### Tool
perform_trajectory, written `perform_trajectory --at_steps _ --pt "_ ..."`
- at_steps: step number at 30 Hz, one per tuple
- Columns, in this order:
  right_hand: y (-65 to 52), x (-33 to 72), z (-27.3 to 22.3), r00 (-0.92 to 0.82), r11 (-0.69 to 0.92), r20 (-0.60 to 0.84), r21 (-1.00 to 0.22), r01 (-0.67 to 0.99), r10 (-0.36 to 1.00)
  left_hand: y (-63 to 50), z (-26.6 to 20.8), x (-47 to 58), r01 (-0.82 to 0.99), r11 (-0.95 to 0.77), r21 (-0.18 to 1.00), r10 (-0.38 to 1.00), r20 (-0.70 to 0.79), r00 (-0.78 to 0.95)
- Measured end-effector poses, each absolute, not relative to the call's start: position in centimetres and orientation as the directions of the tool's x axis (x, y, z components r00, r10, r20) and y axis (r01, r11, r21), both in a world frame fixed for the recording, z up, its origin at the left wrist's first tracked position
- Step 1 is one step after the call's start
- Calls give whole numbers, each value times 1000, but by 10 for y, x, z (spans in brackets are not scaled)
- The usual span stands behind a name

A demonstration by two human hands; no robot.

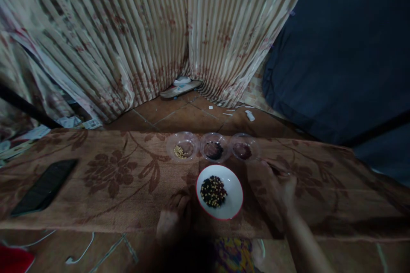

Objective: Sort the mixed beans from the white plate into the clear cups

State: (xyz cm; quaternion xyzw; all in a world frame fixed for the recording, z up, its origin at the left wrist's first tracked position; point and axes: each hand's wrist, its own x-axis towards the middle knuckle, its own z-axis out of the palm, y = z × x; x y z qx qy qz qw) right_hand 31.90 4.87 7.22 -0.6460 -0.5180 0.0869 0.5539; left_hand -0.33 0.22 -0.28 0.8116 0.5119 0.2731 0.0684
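A white bowl (235,196) with a red rim holds a mix of dark and pale yellow beans (214,192). Behind it three clear plastic cups stand in a row. Pale yellow beans lie in the left cup (188,136), black ones in the middle cup (209,137), dark reddish ones in the right cup (243,138). My left hand (174,215) rests with curled fingers on the cloth, left of the bowl, holding nothing visible. To the right of the bowl, my right hand (283,185) has its fingers drawn together near the right cup; dimness and blur hide what they hold, if anything.
A dark phone (45,185) lies on the left of the brown flowered tablecloth (112,170). Beyond the table are striped curtains (153,30), a skateboard (181,88) and small white scraps on the tiled floor. A dark blue cover (339,51) hangs at the right.
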Motion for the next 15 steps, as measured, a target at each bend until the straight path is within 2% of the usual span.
perform_trajectory --at_steps 4,9,11,15 --pt "9 294 65 423 64 324 -850 523 846 3 -2 -3 787 -464 407 874 355 332" --pt "-20 270 55 270 -11 132 -882 471 954 2 -2 -2 793 -458 402 876 355 326" --pt "-23 266 53 242 -27 109 -867 498 964 2 -2 -2 800 -450 396 881 345 324" --pt "-21 263 51 229 8 165 -827 562 959 1 -1 -1 796 -455 400 881 333 336"
